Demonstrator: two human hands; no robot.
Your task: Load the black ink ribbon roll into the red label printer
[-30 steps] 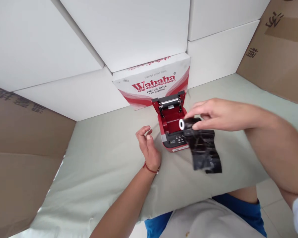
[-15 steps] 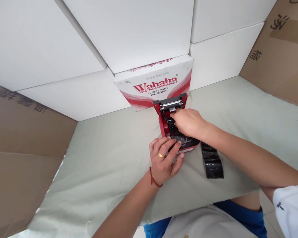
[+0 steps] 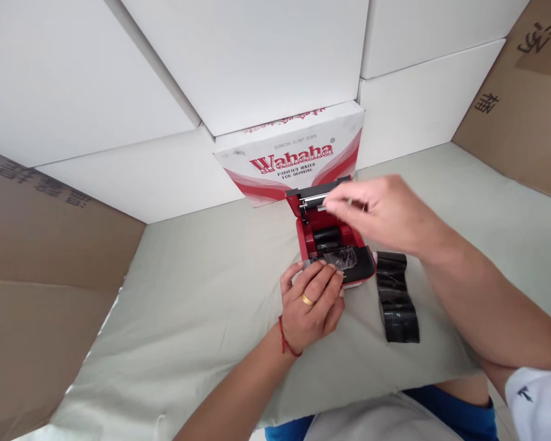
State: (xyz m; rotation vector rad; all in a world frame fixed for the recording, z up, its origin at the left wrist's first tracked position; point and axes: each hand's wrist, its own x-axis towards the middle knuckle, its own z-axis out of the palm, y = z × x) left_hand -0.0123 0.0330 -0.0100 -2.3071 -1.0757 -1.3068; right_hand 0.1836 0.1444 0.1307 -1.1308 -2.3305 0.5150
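Observation:
A small red printer sits open on the pale tabletop, its lid raised at the back. A black roll lies in its well, and a loose end of black film runs forward over the front panel. My left hand lies with fingers stretched out, pressing that film end against the printer's front edge. My right hand hovers over the raised lid, fingers loosely spread, holding nothing I can see. A strip of black film lies on the table to the right of the printer.
A red-and-white Wahaha carton stands right behind the printer, among stacked white boxes. Brown cardboard walls close in at left and at the far right. The table's near edge is by my lap.
My right hand has put the black roll into the printer's well and lifted up to the lid. My left hand moved to the printer's front and pressed down on the film end.

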